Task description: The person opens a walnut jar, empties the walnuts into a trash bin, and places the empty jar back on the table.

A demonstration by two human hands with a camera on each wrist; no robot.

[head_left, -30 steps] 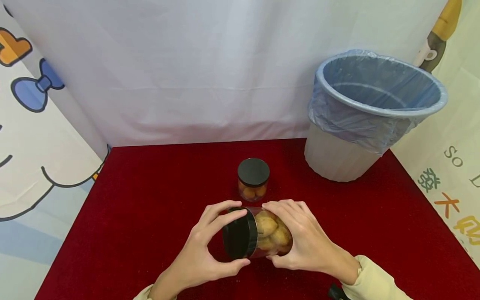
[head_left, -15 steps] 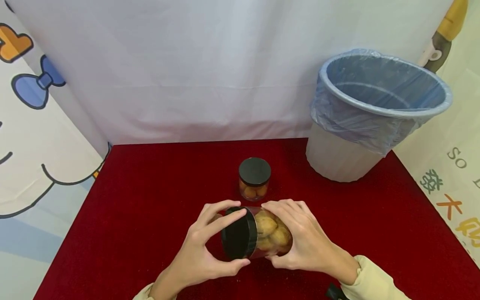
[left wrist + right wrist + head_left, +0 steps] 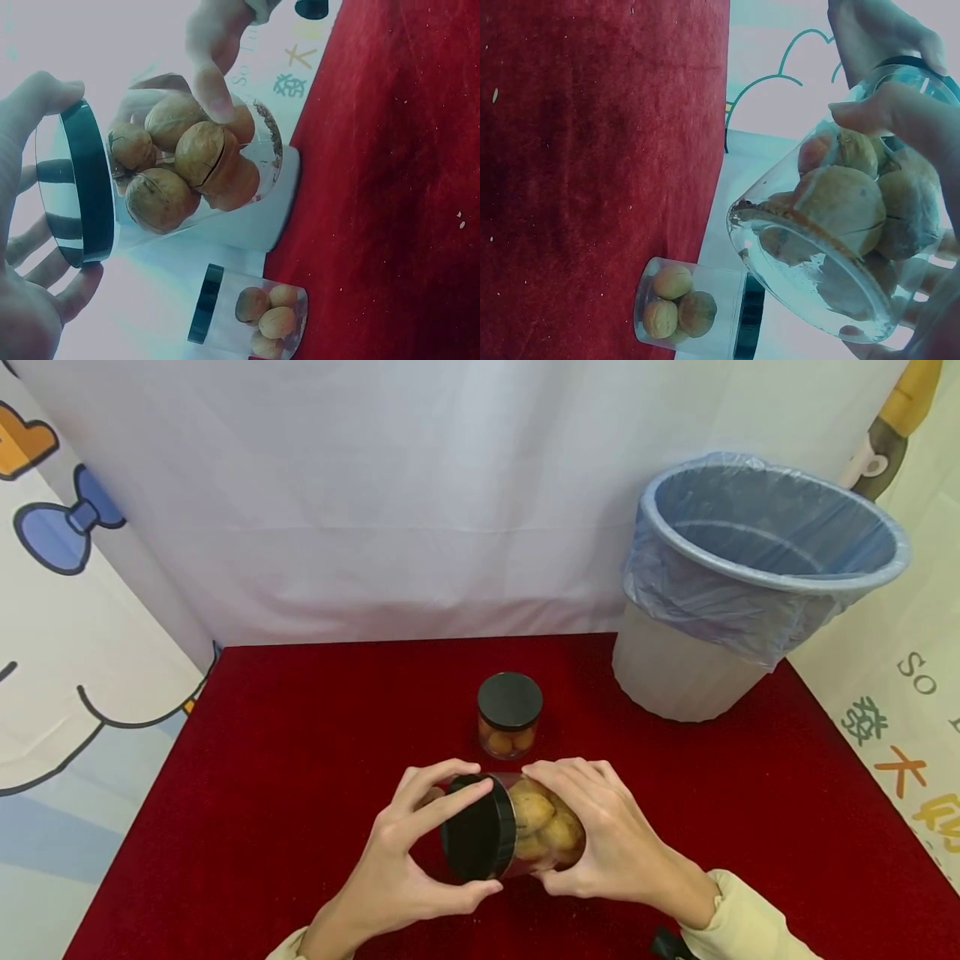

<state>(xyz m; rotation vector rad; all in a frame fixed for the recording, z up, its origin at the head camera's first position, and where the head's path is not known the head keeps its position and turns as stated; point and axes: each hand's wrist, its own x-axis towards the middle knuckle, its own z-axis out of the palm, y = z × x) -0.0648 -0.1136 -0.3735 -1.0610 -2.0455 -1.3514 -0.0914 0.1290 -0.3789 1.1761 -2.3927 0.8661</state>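
Observation:
Both hands hold a clear jar [image 3: 546,822] of walnuts [image 3: 202,154], tilted on its side above the red table, with its lid end to the left. The left hand [image 3: 405,852] grips the black screw lid [image 3: 476,828], thumb and fingers spread round its edge. Round the clear body curls the right hand [image 3: 600,835], thumb on the near side. In the right wrist view, the jar's base [image 3: 817,259] faces the camera, with brown crumbs along it. A smaller jar [image 3: 507,739] with a black lid stands just beyond, several walnuts inside.
A white bin [image 3: 675,668] lined with a blue bag stands at the back right of the red cloth [image 3: 315,735]. A white curtain [image 3: 375,502] closes the back. Near the right sleeve lies a small black object [image 3: 667,943].
Both hands keep their hold on the jar, almost still. One more left finger shows behind the lid than a second ago. The head view has shifted slightly.

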